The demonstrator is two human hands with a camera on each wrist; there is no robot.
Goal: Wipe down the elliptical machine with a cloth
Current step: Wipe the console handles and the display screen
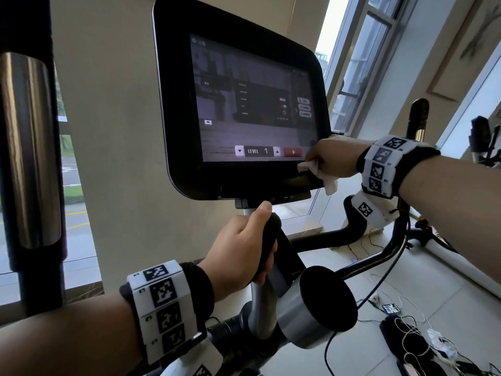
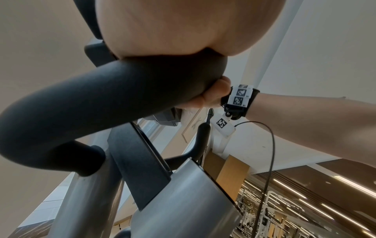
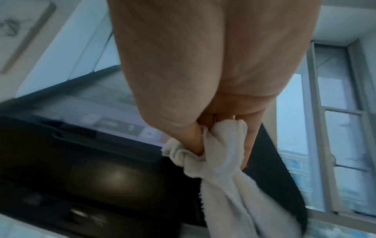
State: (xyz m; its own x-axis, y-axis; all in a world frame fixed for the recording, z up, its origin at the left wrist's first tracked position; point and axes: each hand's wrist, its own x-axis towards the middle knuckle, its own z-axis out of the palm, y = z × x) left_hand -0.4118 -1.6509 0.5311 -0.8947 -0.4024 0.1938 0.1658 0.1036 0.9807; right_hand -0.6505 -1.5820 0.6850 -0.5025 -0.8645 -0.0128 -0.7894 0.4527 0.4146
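The elliptical's black console (image 1: 189,147) fills the middle of the head view, its lit screen (image 1: 244,104) showing "LEVEL 1". My right hand (image 1: 329,158) grips a bunched white cloth (image 1: 317,169) and holds it against the console's lower right corner. In the right wrist view the cloth (image 3: 219,169) is pinched between thumb and fingers, its tail hanging down beside the console (image 3: 81,161). My left hand (image 1: 244,251) is curled round the black padded handlebar grip (image 1: 271,234) below the console; the same grip (image 2: 91,104) fills the left wrist view.
A thick black and chrome moving arm (image 1: 29,147) stands at the far left. A silver cylinder housing (image 1: 311,310) sits just right of my left hand. Cables and a phone (image 1: 391,308) lie on the tiled floor at lower right. Windows (image 1: 360,71) are behind the console.
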